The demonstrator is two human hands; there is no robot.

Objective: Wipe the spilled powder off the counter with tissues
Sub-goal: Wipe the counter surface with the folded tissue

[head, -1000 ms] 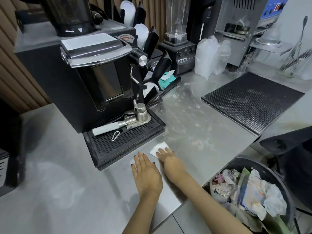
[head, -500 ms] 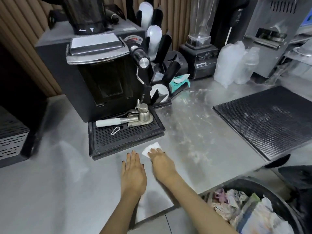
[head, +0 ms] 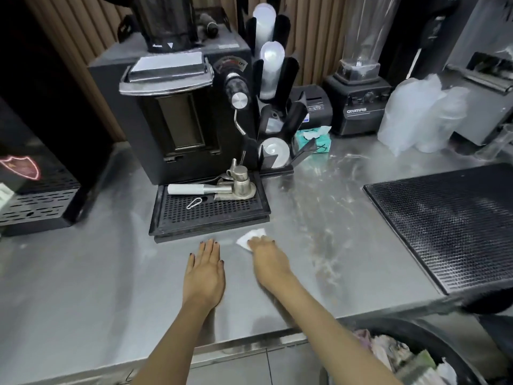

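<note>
My right hand [head: 268, 257] lies palm down on a white tissue [head: 249, 237], pressing it onto the steel counter [head: 97, 287] just in front of the drip tray. Only the tissue's far corner shows past my fingertips. My left hand [head: 205, 270] rests flat on the counter beside it, fingers together, holding nothing. Pale powder smears [head: 326, 257] streak the counter to the right of my right hand and run back toward the cup holder.
A black coffee grinder [head: 177, 107] with its drip tray [head: 208, 212] and a portafilter [head: 216, 187] stands right behind my hands. A black ribbed mat [head: 449, 223] lies at right, a teal tissue box [head: 316, 140] behind, a full waste bin [head: 402, 357] below the counter edge.
My view has swung left and back. My hands have moved apart, the right one sliding the tissue a little to the right along the drip tray's front.
</note>
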